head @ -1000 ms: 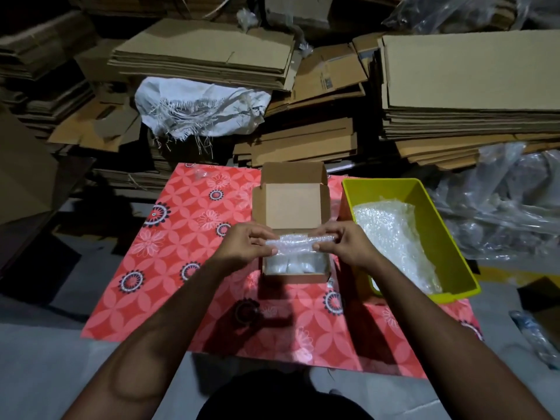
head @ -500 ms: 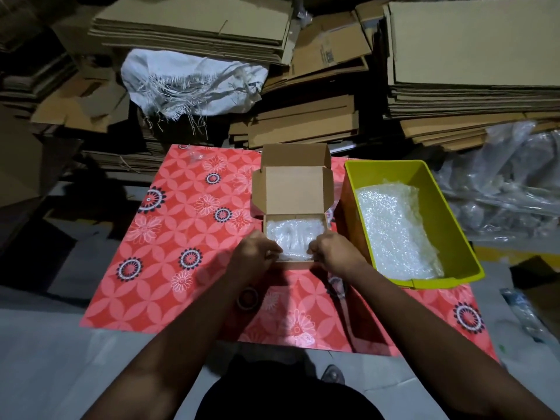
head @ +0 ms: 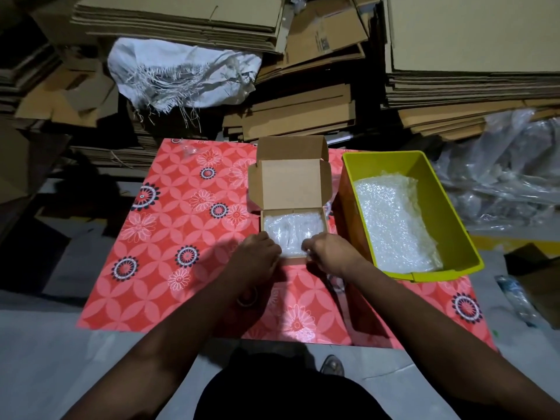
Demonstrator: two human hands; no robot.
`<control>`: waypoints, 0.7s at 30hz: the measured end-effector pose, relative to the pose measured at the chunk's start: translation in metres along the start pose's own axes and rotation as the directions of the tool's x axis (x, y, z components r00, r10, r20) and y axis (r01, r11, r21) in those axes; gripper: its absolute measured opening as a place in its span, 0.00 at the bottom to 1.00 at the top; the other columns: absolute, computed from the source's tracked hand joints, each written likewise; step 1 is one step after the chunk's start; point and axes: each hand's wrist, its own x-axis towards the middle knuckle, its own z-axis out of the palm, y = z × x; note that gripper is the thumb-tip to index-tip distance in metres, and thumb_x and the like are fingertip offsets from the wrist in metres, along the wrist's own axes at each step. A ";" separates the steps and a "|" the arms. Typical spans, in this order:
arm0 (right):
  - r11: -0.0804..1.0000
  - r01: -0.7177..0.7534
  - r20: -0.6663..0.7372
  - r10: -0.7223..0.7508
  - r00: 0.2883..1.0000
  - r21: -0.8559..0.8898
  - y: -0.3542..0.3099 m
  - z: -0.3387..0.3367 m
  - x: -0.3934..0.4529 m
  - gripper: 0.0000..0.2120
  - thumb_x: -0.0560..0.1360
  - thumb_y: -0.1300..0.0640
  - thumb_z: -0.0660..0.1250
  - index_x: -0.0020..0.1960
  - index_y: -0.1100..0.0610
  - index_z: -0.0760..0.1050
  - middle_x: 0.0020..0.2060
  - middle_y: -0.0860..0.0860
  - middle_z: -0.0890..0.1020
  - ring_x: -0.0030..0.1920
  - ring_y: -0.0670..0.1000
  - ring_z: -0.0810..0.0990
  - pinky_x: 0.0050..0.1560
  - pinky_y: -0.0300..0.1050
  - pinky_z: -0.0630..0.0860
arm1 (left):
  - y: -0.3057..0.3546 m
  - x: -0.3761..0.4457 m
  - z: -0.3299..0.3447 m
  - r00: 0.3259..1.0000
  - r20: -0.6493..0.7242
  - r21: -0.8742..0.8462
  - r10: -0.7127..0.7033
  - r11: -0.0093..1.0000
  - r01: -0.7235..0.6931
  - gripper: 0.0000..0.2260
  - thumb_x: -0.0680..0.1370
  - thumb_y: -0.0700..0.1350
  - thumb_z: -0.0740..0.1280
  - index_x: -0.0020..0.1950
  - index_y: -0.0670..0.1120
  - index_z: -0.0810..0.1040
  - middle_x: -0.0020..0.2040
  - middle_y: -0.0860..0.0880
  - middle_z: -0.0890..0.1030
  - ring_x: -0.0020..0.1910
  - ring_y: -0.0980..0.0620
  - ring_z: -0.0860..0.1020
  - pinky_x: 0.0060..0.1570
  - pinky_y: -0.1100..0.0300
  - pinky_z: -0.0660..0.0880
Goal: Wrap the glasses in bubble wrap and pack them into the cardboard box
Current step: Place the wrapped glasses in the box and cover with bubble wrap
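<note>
Floral mat (head: 169,237) — both hands' curled fingers press crinkly bubble-wrapped bundle (head: 292,234) into cardboard box (head: 292,186).

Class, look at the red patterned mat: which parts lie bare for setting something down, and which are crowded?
Bare: the wide left stretch of the mat, from its left edge to the cardboard box. Crowded: the right side, where the box, the yellow bin, the left hand and the right hand sit close.

Both bare forearms reach forward from the near edge and converge toward the middle. The left hand (head: 257,256) and right hand (head: 328,253) sit side by side, knuckles up, fingers curled downward, with a small gap between the 2.
</note>
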 end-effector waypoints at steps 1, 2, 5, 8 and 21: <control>1.000 -0.005 0.004 0.005 1.000 0.013 0.000 0.002 0.000 0.05 0.75 0.59 0.65 0.50 0.56 0.77 0.44 0.54 0.80 0.48 0.59 0.79 0.39 0.48 0.72 | 0.000 0.000 0.001 1.000 -0.001 0.004 0.011 1.000 -0.011 0.09 0.74 0.48 0.62 0.38 0.47 0.78 0.36 0.50 0.79 0.42 0.47 0.76 0.40 0.52 0.73; 0.999 -0.014 0.013 0.014 1.000 0.032 0.000 0.004 0.000 0.04 0.74 0.59 0.66 0.48 0.56 0.77 0.43 0.54 0.79 0.48 0.58 0.79 0.40 0.48 0.72 | 0.000 0.000 0.001 1.000 -0.002 0.002 0.015 1.000 -0.015 0.08 0.74 0.48 0.62 0.37 0.47 0.78 0.35 0.50 0.78 0.42 0.47 0.75 0.40 0.52 0.72; 0.995 -0.033 0.034 0.030 0.999 0.090 -0.005 0.009 0.002 0.02 0.72 0.61 0.69 0.44 0.57 0.76 0.42 0.54 0.76 0.47 0.58 0.77 0.41 0.47 0.72 | 0.001 0.002 -0.001 1.000 0.002 0.014 0.009 1.000 -0.009 0.09 0.72 0.49 0.61 0.36 0.48 0.78 0.34 0.51 0.78 0.42 0.47 0.76 0.41 0.52 0.74; 0.992 -0.069 0.004 0.068 0.998 0.109 -0.010 0.016 0.001 0.03 0.72 0.62 0.67 0.46 0.58 0.77 0.44 0.53 0.74 0.49 0.56 0.75 0.46 0.48 0.74 | 0.001 0.001 -0.002 0.999 0.028 0.038 0.016 0.999 -0.017 0.10 0.72 0.49 0.60 0.36 0.48 0.78 0.35 0.51 0.79 0.44 0.46 0.77 0.42 0.51 0.74; 0.995 -0.057 -0.211 0.072 0.975 0.077 -0.025 0.034 -0.018 0.07 0.75 0.64 0.64 0.52 0.59 0.77 0.48 0.53 0.76 0.51 0.53 0.74 0.52 0.45 0.75 | 0.017 -0.008 0.005 0.990 0.076 0.057 -0.119 0.992 0.115 0.25 0.77 0.55 0.55 0.64 0.41 0.77 0.64 0.42 0.78 0.65 0.42 0.75 0.63 0.44 0.72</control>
